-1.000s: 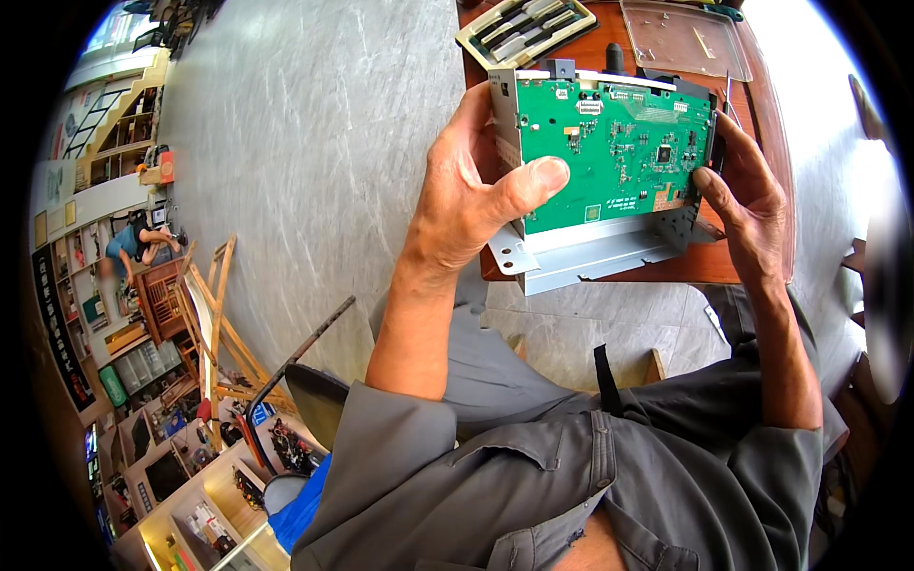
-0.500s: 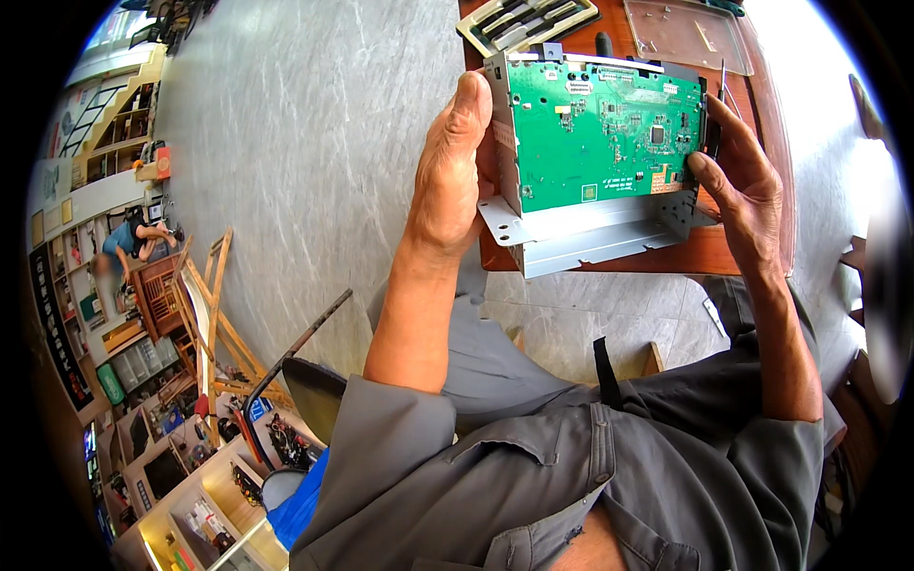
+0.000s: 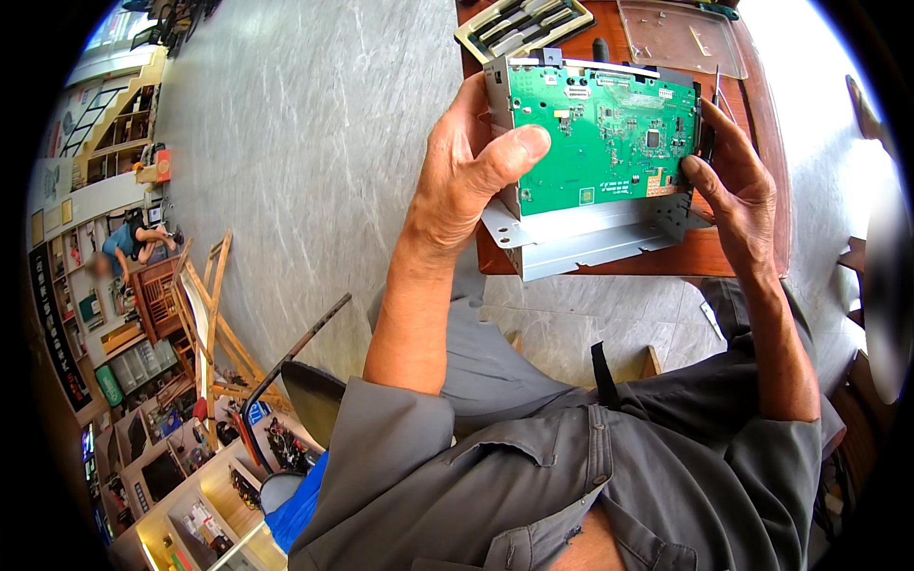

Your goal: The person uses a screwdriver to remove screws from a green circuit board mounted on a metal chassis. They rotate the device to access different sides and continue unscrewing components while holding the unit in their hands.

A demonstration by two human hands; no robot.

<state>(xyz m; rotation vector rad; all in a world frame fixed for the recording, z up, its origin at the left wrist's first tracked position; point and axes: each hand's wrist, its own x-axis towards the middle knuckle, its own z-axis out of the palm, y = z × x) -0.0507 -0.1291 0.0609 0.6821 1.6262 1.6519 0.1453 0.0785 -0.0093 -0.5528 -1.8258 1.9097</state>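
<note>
A green circuit board (image 3: 600,143) sits in an open silver metal chassis (image 3: 600,243), held up in front of me over the table edge. My left hand (image 3: 471,167) grips the chassis's left side, its thumb laid over the board's left part and its fingers hidden behind. My right hand (image 3: 738,181) holds the right edge, thumb at the board's lower right corner. A thin dark tool like a screwdriver (image 3: 711,124) stands up beside the right fingers; whether the hand grips it is hard to see.
On the reddish wooden table (image 3: 762,190) lie a tray of dark-handled tools (image 3: 524,24) and a clear plastic tray (image 3: 681,38) with small parts. A chair (image 3: 314,395) stands at my left. Farther left are wooden frames (image 3: 214,324) and a person (image 3: 133,243) near shelves.
My left thumb has swung from upright beside the chassis onto the face of the board. The chassis has shifted very slightly left; my right hand keeps its hold.
</note>
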